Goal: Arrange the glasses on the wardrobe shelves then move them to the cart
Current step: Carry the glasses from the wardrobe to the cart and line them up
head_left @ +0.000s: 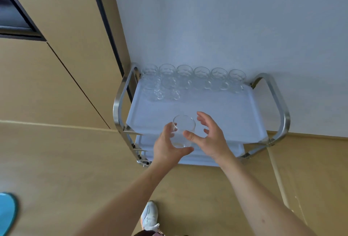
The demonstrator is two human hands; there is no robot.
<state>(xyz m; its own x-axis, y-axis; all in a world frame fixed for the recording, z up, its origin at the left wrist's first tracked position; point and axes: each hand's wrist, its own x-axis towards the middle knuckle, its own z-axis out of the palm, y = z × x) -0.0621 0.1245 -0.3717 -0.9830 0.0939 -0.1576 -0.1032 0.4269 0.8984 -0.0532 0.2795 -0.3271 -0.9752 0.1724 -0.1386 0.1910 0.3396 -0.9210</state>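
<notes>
1. One clear glass (182, 132) held above the cart (197, 111) top tray's near edge; left hand (166, 146) grips it, right hand (209, 138) spread beside, fingers apart.
2. Glass cups (188, 79) crowd the cart's far edge; their count is hard to make out.
3. White shoe (150, 217) on the floor near the cart, partly cut off.

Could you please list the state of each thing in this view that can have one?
Plain clear drinking glass: upright, empty, held above the cart's near edge.
Left hand: grips the plain glass.
Right hand: open, fingers spread beside the glass.
Patterned clear glass cups: upright, grouped at the tray's far edge.
Steel-framed cart with white tray: parked against the wall, near half of the tray bare.
</notes>
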